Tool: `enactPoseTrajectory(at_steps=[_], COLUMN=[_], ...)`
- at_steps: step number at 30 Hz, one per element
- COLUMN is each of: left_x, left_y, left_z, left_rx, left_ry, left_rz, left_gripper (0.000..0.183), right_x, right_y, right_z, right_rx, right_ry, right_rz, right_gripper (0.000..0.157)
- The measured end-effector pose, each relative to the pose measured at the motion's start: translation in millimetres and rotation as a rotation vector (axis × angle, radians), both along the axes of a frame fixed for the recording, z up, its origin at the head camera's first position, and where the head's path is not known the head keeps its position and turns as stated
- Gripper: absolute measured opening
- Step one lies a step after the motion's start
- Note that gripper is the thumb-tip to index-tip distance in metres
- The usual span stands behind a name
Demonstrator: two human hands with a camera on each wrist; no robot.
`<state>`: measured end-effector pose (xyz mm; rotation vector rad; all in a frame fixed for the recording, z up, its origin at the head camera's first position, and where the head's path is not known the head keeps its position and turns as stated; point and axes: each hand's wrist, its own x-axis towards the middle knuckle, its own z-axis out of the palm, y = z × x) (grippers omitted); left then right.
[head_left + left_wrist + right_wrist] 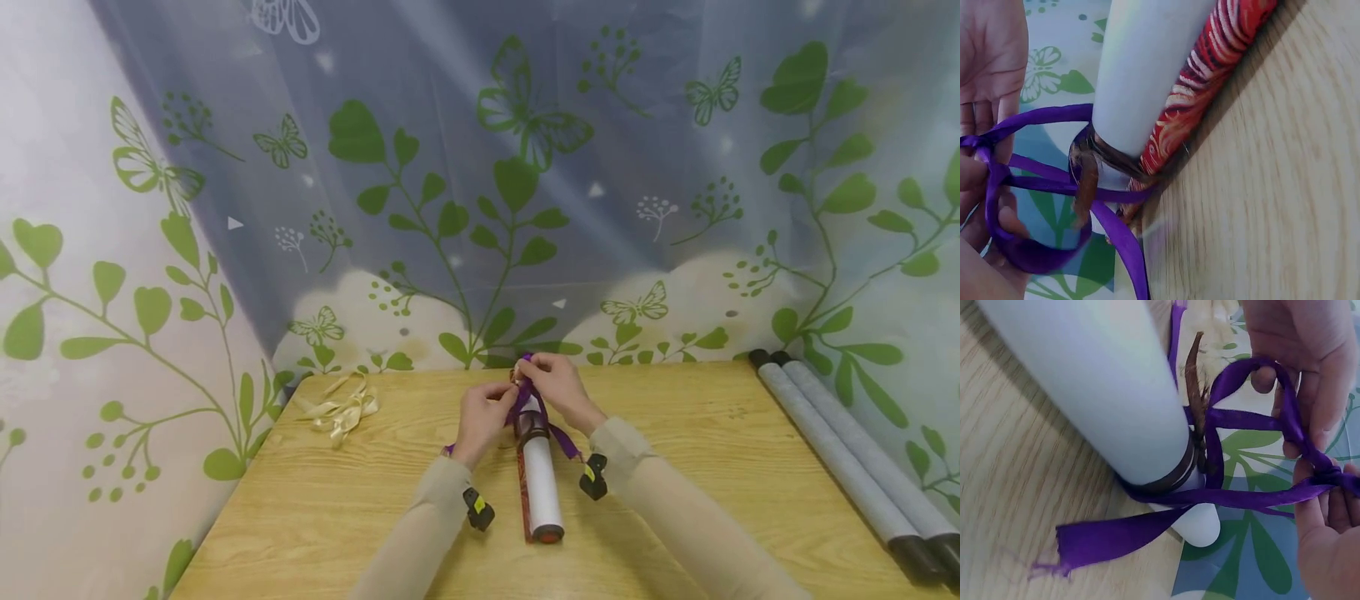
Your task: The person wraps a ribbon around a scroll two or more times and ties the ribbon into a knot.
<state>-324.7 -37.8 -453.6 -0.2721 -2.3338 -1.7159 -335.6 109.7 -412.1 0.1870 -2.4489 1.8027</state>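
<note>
A purple ribbon [1038,183] is looped around the far end of a white roll [542,479], lying lengthwise toward the person. A brown band and tie [1196,394] circle the roll near that end. Against the roll's left side runs a red patterned strip [1210,56]. My left hand [482,421] pinches the ribbon from the left. From the other side, my right hand [558,387] pinches it too, close to the left fingertips. Between the hands the ribbon crosses in a small knot [1329,478]. One frayed ribbon tail [1116,540] hangs over the right side.
A heap of cream ribbon [341,408] lies at the back left of the wooden table [300,517]. Two grey rolls with black ends [836,450] lie along the right edge. A leaf-patterned curtain [420,250] hangs right behind the table.
</note>
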Motion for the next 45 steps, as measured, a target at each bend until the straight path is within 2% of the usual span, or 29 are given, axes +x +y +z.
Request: enactPoseTrajectory(at_steps=[4, 7, 12, 17, 21, 23, 26, 30, 34, 38, 42, 45], left_x=[0.5, 0.2, -3.6, -8.1, -8.8, -8.9, -6.7, -7.9, -13.3, -17.2, -19.0, -20.3], left_y=[1, 3, 2, -7, -19, -25, -32, -46, -61, -76, -92, -105], left_z=[2.2, 5.0, 9.9, 14.2, 16.9, 17.6, 20.0, 19.2, 17.5, 18.0, 17.7, 16.7], left_rx=[0.066, 0.157, 0.333, 0.468, 0.488, 0.456, 0.347, 0.114, -0.118, -0.333, -0.488, -0.573], left_ry=[0.016, 0.024, 0.010, -0.056, -0.094, -0.098, -0.081, -0.010, 0.068, 0.153, 0.186, 0.182], left_rz=[0.031, 0.030, -0.040, -0.107, -0.126, -0.115, -0.077, -0.061, -0.082, -0.064, -0.053, -0.040], left_gripper=[0.013, 0.013, 0.017, 0.014, 0.012, 0.012, 0.016, 0.016, 0.013, 0.015, 0.020, 0.024], right_x=[-0.7, -1.9, -3.9, -5.5, -7.7, -8.9, -9.9, -10.1, -8.5, -6.8, -5.2, -2.8], right_y=[1, 1, 6, 18, 26, 30, 35, 46, 63, 82, 100, 112], right_z=[-0.2, 0.0, 1.6, 4.1, 5.8, 6.3, 7.1, 8.8, 13.7, 16.7, 14.4, 10.4], right_rx=[-0.091, -0.175, -0.370, -0.526, -0.626, -0.668, -0.703, -0.751, -0.811, -0.920, -0.970, -0.949], right_ry=[-0.062, -0.111, -0.196, -0.253, -0.266, -0.266, -0.256, -0.252, -0.253, -0.278, -0.298, -0.296], right_rz=[-0.012, -0.005, 0.043, 0.072, 0.071, 0.058, 0.053, 0.045, 0.037, 0.016, 0.009, 0.009], right_gripper=[0.031, 0.031, 0.028, 0.026, 0.028, 0.027, 0.025, 0.026, 0.027, 0.030, 0.030, 0.026])
